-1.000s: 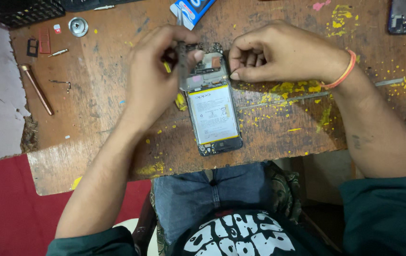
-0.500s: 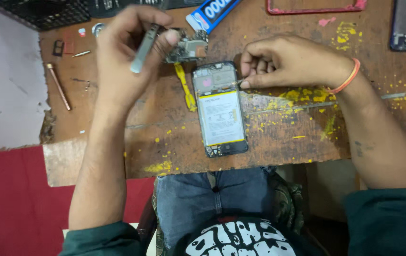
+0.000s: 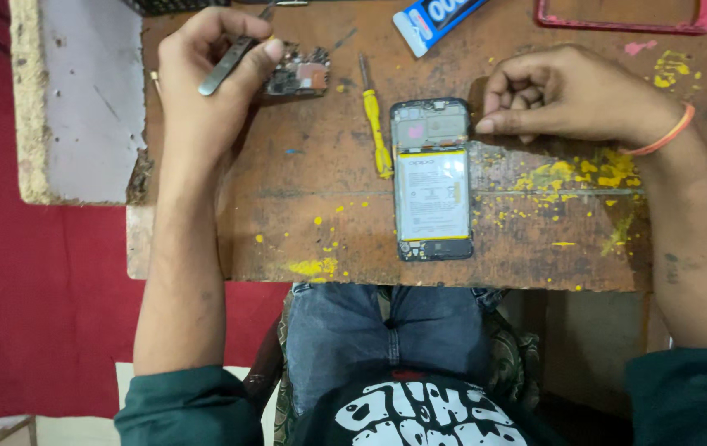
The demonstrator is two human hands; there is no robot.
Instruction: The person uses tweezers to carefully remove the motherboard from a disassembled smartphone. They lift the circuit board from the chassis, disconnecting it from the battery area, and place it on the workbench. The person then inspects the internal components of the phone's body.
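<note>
An opened phone (image 3: 432,186) with its back cover off lies on the wooden table (image 3: 304,215), its white battery showing. My right hand (image 3: 572,95) rests with curled fingers against the phone's top right corner. My left hand (image 3: 209,70) is at the table's far left, gripping metal tweezers (image 3: 225,64) and a small circuit board (image 3: 297,76) pinched at the thumb. A yellow screwdriver (image 3: 376,124) lies between the two hands, just left of the phone.
A blue and white glue tube (image 3: 440,18) lies at the far edge. A red phone frame (image 3: 626,21) sits at the top right. Yellow flecks dot the tabletop. A grey slab (image 3: 80,99) adjoins the table's left side. My knees are under the near edge.
My left hand has lifted the circuit board away from the phone and carried it left with the tweezers. The right hand stays at the phone's top. The view has shifted.
</note>
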